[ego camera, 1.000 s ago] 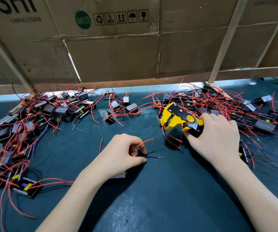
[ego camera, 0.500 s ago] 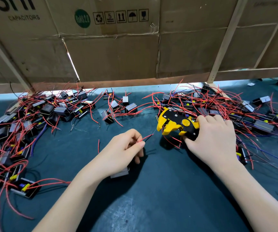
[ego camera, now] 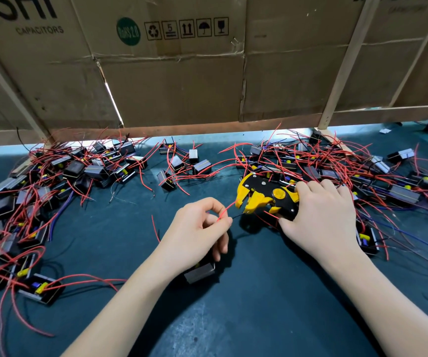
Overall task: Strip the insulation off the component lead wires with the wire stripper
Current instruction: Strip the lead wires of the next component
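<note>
My left hand (ego camera: 197,233) pinches a red lead wire (ego camera: 227,210) between thumb and forefinger. The wire's free end reaches into the open yellow jaws of the wire stripper (ego camera: 264,195). My right hand (ego camera: 321,217) grips the black-and-yellow stripper's handles, which are mostly hidden under my fingers. A small grey-and-black component (ego camera: 200,273) lies on the mat under my left palm, partly hidden. A thin black lead (ego camera: 237,216) runs just below the red one.
Heaps of similar components with red wires lie at the left (ego camera: 40,191), the back middle (ego camera: 182,163) and the right (ego camera: 362,171) of the dark green mat (ego camera: 259,305). A cardboard wall (ego camera: 182,73) on a wooden frame closes the back.
My left hand lifted the red wire and moved it right toward the stripper. My right hand brought the stripper left and down, so the wire tip now sits at the jaws.
</note>
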The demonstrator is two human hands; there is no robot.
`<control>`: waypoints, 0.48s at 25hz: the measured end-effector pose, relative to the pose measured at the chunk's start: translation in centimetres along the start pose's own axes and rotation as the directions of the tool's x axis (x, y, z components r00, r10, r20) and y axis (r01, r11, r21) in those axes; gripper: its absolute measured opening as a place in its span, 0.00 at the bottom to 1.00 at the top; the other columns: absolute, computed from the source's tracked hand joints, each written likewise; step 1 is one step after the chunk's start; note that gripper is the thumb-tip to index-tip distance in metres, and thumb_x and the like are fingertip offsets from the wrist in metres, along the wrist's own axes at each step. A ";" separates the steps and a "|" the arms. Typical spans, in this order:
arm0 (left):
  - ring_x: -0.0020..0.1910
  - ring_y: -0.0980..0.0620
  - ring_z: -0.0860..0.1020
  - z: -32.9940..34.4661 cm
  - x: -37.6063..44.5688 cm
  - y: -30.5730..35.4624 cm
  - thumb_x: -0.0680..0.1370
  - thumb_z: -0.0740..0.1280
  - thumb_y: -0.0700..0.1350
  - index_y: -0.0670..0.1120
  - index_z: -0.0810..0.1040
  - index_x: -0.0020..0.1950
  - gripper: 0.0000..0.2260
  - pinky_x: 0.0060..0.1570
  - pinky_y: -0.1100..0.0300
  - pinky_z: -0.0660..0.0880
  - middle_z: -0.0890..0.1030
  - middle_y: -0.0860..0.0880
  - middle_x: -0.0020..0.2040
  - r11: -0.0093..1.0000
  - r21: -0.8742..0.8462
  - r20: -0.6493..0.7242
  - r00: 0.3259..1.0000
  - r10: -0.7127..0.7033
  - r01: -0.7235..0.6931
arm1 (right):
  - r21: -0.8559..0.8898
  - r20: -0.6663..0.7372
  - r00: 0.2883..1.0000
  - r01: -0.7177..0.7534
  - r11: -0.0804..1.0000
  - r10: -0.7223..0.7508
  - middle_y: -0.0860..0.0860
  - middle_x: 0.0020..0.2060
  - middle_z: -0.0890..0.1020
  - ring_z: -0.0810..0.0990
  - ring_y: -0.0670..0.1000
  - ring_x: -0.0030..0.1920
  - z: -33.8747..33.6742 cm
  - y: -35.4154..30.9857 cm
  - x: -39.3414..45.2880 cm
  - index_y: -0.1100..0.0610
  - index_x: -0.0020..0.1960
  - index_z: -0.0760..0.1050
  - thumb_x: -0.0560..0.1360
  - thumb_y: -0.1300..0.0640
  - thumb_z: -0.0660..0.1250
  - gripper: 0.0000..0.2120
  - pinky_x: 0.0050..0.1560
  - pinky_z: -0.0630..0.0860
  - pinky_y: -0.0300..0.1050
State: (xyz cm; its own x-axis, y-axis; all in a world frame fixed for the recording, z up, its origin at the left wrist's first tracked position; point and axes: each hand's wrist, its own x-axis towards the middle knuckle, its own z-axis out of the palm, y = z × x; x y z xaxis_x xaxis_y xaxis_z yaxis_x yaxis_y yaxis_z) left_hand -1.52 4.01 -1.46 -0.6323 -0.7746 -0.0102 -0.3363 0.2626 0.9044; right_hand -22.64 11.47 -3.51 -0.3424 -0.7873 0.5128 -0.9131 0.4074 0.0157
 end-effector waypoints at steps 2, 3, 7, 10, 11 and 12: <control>0.22 0.48 0.75 -0.1 0.0 0.0 0.80 0.63 0.40 0.42 0.72 0.44 0.06 0.26 0.65 0.70 0.80 0.46 0.27 1.000 0.001 -0.047 0.999 0.007 -0.007 | -0.003 0.013 1.000 -0.008 1.000 0.008 0.59 0.38 0.81 0.77 0.62 0.44 0.0 0.1 0.0 0.62 0.40 0.74 0.61 0.47 0.75 0.20 0.47 0.68 0.54; 0.22 0.49 0.75 -0.1 0.0 0.1 0.80 0.63 0.40 0.43 0.72 0.43 0.06 0.26 0.65 0.71 0.80 0.46 0.27 1.000 0.008 -0.065 0.998 0.013 -0.012 | -0.008 0.024 1.000 -0.013 1.000 0.013 0.60 0.39 0.81 0.77 0.62 0.45 0.0 0.1 0.1 0.61 0.41 0.74 0.62 0.46 0.75 0.20 0.47 0.68 0.54; 0.21 0.50 0.75 0.0 -0.1 0.1 0.80 0.63 0.39 0.44 0.72 0.43 0.06 0.27 0.65 0.72 0.80 0.47 0.26 0.999 0.027 -0.092 0.995 0.030 -0.028 | -0.012 0.039 0.999 -0.021 1.000 0.021 0.59 0.40 0.81 0.77 0.62 0.46 -0.1 0.2 0.0 0.60 0.41 0.74 0.64 0.45 0.73 0.19 0.48 0.67 0.54; 0.22 0.50 0.75 -0.1 -0.1 0.2 0.80 0.63 0.39 0.44 0.71 0.42 0.07 0.27 0.65 0.72 0.80 0.47 0.27 0.999 0.030 -0.119 0.992 0.042 -0.039 | -0.010 0.045 0.999 -0.015 1.000 0.015 0.59 0.40 0.81 0.77 0.62 0.46 -0.1 0.2 0.1 0.60 0.41 0.74 0.64 0.45 0.73 0.19 0.48 0.67 0.54; 0.22 0.50 0.75 -0.2 -0.1 0.2 0.80 0.63 0.39 0.44 0.71 0.42 0.07 0.27 0.65 0.72 0.80 0.46 0.27 0.999 0.019 -0.128 0.991 0.044 -0.042 | -0.013 0.050 0.999 -0.013 1.000 0.014 0.59 0.40 0.81 0.77 0.61 0.47 -0.1 0.2 0.1 0.60 0.41 0.74 0.64 0.45 0.73 0.19 0.48 0.66 0.54; 0.22 0.50 0.75 -0.3 -0.1 0.2 0.80 0.63 0.39 0.44 0.71 0.42 0.07 0.27 0.65 0.71 0.80 0.46 0.27 0.999 0.006 -0.138 0.989 0.044 -0.044 | -0.016 0.056 0.998 -0.011 1.000 0.012 0.58 0.40 0.81 0.77 0.61 0.47 -0.1 0.2 0.1 0.60 0.41 0.74 0.64 0.44 0.72 0.19 0.48 0.66 0.54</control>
State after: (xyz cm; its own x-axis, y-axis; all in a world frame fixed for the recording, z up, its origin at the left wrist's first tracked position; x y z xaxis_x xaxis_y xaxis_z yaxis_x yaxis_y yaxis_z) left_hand -1.36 3.98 -1.14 -0.5440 -0.8344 0.0886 -0.3129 0.2997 0.9013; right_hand -22.85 11.51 -3.38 -0.3654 -0.8071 0.4638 -0.9055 0.4236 0.0238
